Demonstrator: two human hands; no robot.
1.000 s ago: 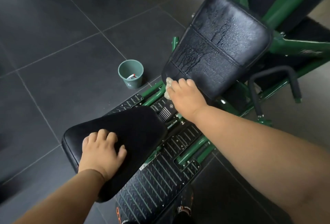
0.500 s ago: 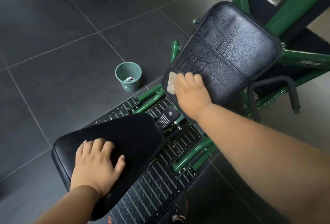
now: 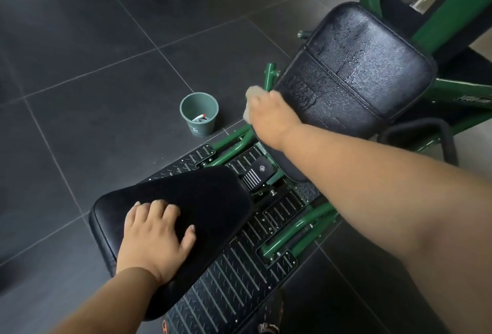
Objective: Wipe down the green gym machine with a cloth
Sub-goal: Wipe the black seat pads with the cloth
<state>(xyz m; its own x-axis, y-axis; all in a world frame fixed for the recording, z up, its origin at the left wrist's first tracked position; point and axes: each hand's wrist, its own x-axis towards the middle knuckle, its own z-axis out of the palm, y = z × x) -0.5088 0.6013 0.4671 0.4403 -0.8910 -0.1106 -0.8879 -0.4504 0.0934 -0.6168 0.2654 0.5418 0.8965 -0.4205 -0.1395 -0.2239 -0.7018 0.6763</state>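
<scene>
- I am holding the cloth point(image 3: 249, 101) bunched under my right hand point(image 3: 271, 118), fingers curled over it, and pressing it to the lower left edge of the wet back pad point(image 3: 367, 73) of the green gym machine point(image 3: 450, 14).
- Half a second ago the cloth was sitting on the pad's lower left face; now it is riding out over that edge, so I judge this stroke is finishing at the rim.
- Droplets and run marks are covering the rest of the pad's face, so most of the wiping is, in my judgement, not yet done.
- My left hand point(image 3: 157, 238) is lying flat and relaxed on the black seat pad point(image 3: 210, 200), holding nothing, bracing me as it was a second ago.
- Below the pads the ribbed footplate point(image 3: 234, 277) is lying on the floor.
- Beside the frame, a small green bin point(image 3: 199, 113) is standing on the dark floor tiles point(image 3: 80, 41), showing a pale deer-like emblem with lettering too small to read.
- White lettering on the frame at the right edge is too blurred for me to read.
</scene>
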